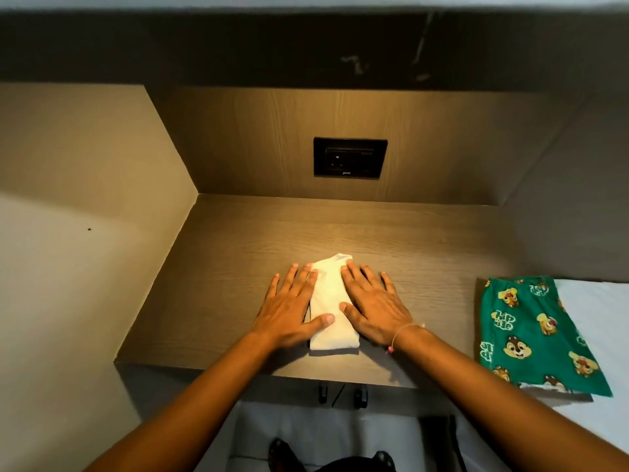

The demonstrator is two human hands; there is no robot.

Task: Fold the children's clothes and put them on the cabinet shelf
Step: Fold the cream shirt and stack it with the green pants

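Warm light falls on the wooden shelf [238, 240], where a folded white garment [329, 304] lies near the front edge. Both arms reach forward; the left hand [289, 308] and right hand [374, 304] press flat, fingers spread, along its sides. Green printed shorts [531, 335] lie well to the right.

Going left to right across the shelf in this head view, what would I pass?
Left hand → folded white cloth → right hand → green cartoon-print shorts, all on the wooden shelf.
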